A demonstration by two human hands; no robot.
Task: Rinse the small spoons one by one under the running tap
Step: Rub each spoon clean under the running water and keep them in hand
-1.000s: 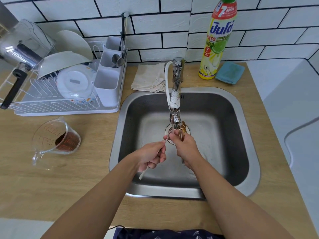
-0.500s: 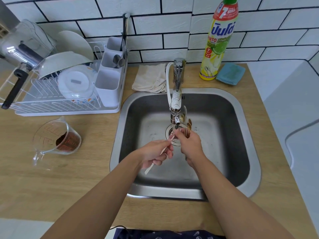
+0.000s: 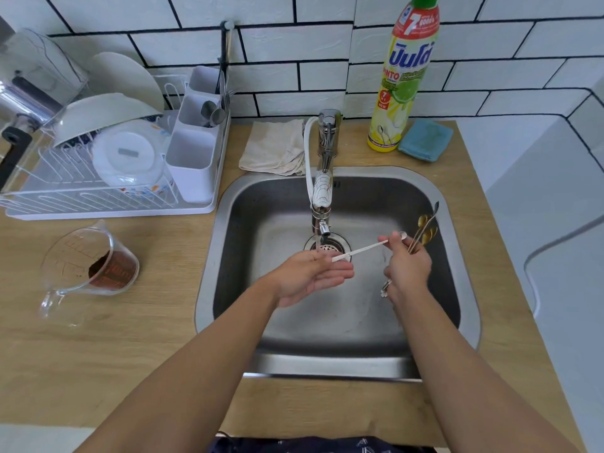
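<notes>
White spoon (image 3: 366,247) pinched by right hand (image 3: 407,269) alongside bundled gold spoons (image 3: 423,235), kept clear of tap stream (image 3: 317,241); left hand (image 3: 310,276) grip released.

- The tap (image 3: 322,191) juts over the middle of the sink (image 3: 464,289), splitting the basin.
- Bare basin floor lies open nearest the front rim.

Pretty clearly a home kitchen: a square stainless steel sink (image 3: 457,223) set into a light wood countertop (image 3: 98,354), white subway tile wall with dark grout (image 3: 294,53), a white wire dish rack loaded with plates and bowls (image 3: 98,191), and a yellow bottle of lime dish soap (image 3: 405,76) beside a folded blue sponge cloth (image 3: 426,140).
</notes>
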